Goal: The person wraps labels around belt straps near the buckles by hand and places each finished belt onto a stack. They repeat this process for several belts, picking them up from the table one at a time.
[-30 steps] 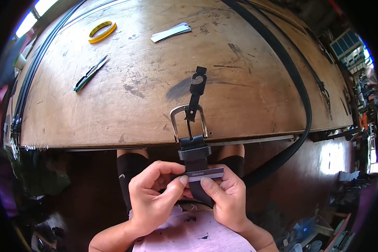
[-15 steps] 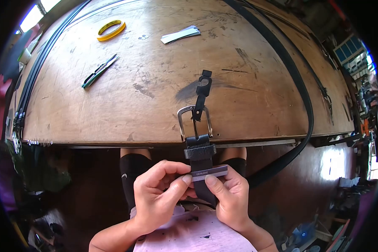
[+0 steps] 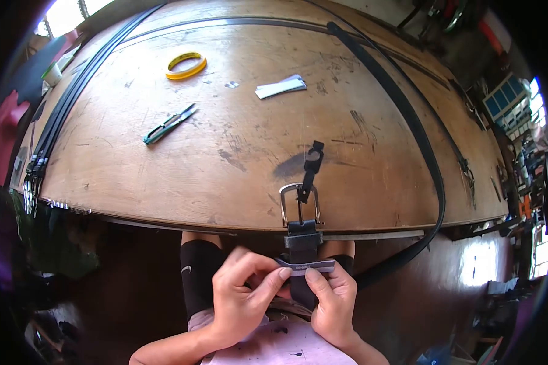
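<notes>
Printed label strip [image 3: 301, 267]: formerly straight, now bowed near left end. Head view: raised, showing more far counter [image 3: 109, 176].

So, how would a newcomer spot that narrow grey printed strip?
At the near edge of the big brown wooden table, find the silver metal buckle. Follow its flat black strap down the picture to the person's left hand and right hand. The narrow grey strip they pinch runs crosswise and bears the word GENUINE, unlike the plain strap.
</notes>
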Available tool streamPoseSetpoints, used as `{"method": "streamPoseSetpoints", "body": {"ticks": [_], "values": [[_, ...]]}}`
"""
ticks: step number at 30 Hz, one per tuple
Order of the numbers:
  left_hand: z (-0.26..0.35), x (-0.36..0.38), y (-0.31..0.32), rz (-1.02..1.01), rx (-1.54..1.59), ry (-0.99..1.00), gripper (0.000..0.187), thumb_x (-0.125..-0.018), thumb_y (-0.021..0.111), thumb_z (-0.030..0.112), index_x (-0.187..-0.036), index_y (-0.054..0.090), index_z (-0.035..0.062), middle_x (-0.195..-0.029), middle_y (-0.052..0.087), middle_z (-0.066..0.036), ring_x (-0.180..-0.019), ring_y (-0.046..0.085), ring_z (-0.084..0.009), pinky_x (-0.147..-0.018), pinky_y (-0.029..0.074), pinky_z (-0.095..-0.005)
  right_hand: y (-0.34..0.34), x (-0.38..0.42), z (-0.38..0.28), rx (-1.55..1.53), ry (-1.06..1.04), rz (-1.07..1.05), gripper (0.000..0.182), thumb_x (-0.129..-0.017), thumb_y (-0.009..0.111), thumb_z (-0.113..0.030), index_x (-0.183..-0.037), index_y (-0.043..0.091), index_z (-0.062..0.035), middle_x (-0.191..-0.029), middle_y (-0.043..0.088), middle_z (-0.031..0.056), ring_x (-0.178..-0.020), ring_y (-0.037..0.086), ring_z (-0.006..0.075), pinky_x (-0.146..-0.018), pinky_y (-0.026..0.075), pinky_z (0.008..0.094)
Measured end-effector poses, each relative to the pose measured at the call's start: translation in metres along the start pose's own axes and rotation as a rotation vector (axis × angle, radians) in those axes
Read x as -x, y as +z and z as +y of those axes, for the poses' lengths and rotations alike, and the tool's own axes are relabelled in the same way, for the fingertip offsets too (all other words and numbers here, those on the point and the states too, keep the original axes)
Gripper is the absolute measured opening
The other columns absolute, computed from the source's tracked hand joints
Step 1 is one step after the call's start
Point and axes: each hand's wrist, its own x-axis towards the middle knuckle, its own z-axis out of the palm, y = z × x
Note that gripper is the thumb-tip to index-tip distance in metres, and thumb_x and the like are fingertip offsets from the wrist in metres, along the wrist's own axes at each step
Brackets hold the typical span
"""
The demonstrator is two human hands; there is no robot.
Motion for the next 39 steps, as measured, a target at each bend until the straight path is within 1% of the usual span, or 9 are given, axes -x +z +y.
{"method": "streamPoseSetpoints", "body": {"ticks": [7, 13, 19, 22, 25, 30, 33, 37, 39], "values": [[0.0, -0.001, 0.001, -0.153, 0.229, -0.172, 0.014, -0.094, 0.077, 0.007, -0.102, 0.076, -0.0046, -0.088, 0.066, -0.004, -0.075, 0.067, -0.0081, -0.063, 0.053, -0.0227, -0.012, 0.001, 0.013, 0.071, -0.109, -0.058, 0.018, -0.106, 0.062, -0.008, -0.118, 0.065, 0.0046, -0.108, 0.072, 0.0074, -0.098, 0.064, 0.008, -0.089, 0.052, 0.0247], [-0.004, -0.011, -0.013, -0.306, 0.477, -0.445, 0.016, -0.095, 0.077, 0.012, -0.101, 0.076, -0.0032, -0.09, 0.069, -0.003, -0.076, 0.066, -0.0078, -0.068, 0.054, -0.0219, -0.005, -0.002, 0.006, -0.079, 0.018, -0.031, 0.017, -0.104, 0.064, -0.007, -0.116, 0.067, 0.0041, -0.107, 0.072, 0.0076, -0.098, 0.065, 0.0091, -0.089, 0.053, 0.0251], [-0.004, -0.011, -0.012, -0.347, 0.464, -0.419, 0.018, -0.096, 0.077, 0.014, -0.101, 0.075, -0.0039, -0.091, 0.069, -0.002, -0.078, 0.067, -0.0089, -0.069, 0.053, -0.0218, -0.013, 0.003, -0.009, 0.208, -0.076, -0.082, 0.014, -0.103, 0.064, -0.005, -0.112, 0.067, 0.0051, -0.102, 0.073, 0.0073, -0.089, 0.068, 0.0106, -0.081, 0.056, 0.0254], [0.003, -0.013, -0.007, -0.308, 0.113, -0.085, 0.017, -0.095, 0.077, 0.012, -0.104, 0.076, -0.002, -0.087, 0.066, -0.003, -0.07, 0.061, -0.008, -0.064, 0.048, -0.0231, -0.026, -0.007, -0.05, 0.744, -0.338, -0.153, 0.015, -0.096, 0.071, -0.003, -0.11, 0.068, 0.0029, -0.091, 0.074, 0.0101, -0.073, 0.072, 0.0161, -0.065, 0.058, 0.0285], [0.006, -0.013, -0.01, -0.285, 0.07, 0.058, 0.015, -0.093, 0.078, 0.01, -0.105, 0.077, 0.0006, -0.083, 0.064, -0.004, -0.066, 0.057, -0.0082, -0.061, 0.045, -0.0246, -0.016, -0.032, -0.114, 1.42, -0.964, -0.182, 0.027, -0.081, 0.076, 0.004, -0.106, 0.069, -0.0011, -0.082, 0.066, 0.0123, -0.063, 0.069, 0.0259, -0.056, 0.053, 0.038], [0.023, -0.018, -0.017, -0.312, -0.096, 0.241, 0.018, -0.086, 0.081, 0.001, -0.104, 0.077, 0.0004, -0.084, 0.067, -0.007, -0.071, 0.064, -0.0119, -0.063, 0.049, -0.0247, 0.007, -0.1, -0.118, 1.959, -1.487, -0.311, 0.018, -0.084, 0.066, -0.017, -0.096, 0.066, -0.0028, -0.084, 0.058, 0.0043, -0.086, 0.056, 0.0206, -0.07, 0.046, 0.0327], [0.026, -0.03, -0.028, -0.066, -0.346, 0.759, 0.028, -0.072, 0.084, -0.005, -0.098, 0.078, 0.0049, -0.082, 0.069, -0.008, -0.07, 0.065, -0.0232, -0.062, 0.05, -0.0312, 0.012, -0.101, -0.094, 1.727, -1.445, -0.285, 0.019, -0.078, 0.071, -0.01, -0.096, 0.07, -0.0032, -0.087, 0.06, 0.0046, -0.086, 0.057, 0.0228, -0.07, 0.046, 0.0346], [0.04, -0.051, -0.042, 0.09, -0.661, 0.944, 0.025, -0.074, 0.085, 0.009, -0.098, 0.077, 0.0108, -0.097, 0.074, -0.002, -0.097, 0.066, -0.0246, -0.093, 0.049, -0.0448, 0.008, -0.087, -0.07, 1.426, -1.207, -0.194, 0.028, -0.075, 0.08, -0.002, -0.102, 0.075, -0.0042, -0.091, 0.063, 0.0039, -0.085, 0.059, 0.0247, -0.073, 0.048, 0.0371], [0.037, -0.063, -0.044, 0.031, -0.713, 0.983, 0.028, -0.073, 0.085, 0.01, -0.1, 0.078, 0.0129, -0.101, 0.074, -0.002, -0.102, 0.066, -0.0253, -0.097, 0.049, -0.0467, 0.01, -0.082, -0.064, 1.36, -1.133, -0.109, 0.022, -0.08, 0.081, -0.004, -0.102, 0.077, -0.0043, -0.094, 0.064, 0.0038, -0.086, 0.058, 0.0244, -0.074, 0.049, 0.0376]]}}
